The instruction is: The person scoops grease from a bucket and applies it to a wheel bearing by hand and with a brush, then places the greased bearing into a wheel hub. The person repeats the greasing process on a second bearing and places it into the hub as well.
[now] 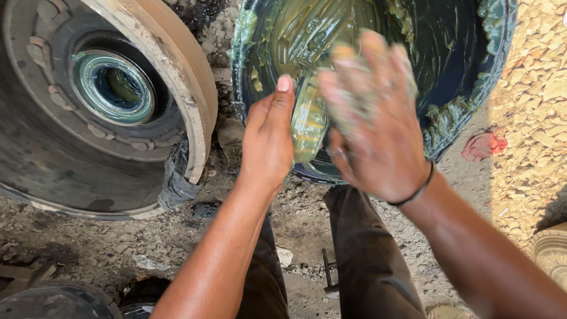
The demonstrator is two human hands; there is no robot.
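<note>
My left hand (267,139) grips a round bearing (308,121) smeared with yellow-green grease, thumb up along its edge. My right hand (372,118), coated in grease and blurred, presses flat against the bearing's right side. Both hands hover over a dark tub of green grease (472,71) at the top centre and right. A large wheel hub (112,100) lies at the left, with a greased bore (115,88) in its middle.
Gravel and oily dirt cover the ground. My dark trouser legs (366,254) show below the hands. A red scrap (484,145) lies at the right, sandy rubble beyond it. A tyre edge (552,251) shows at the far right and another round part (53,301) at the bottom left.
</note>
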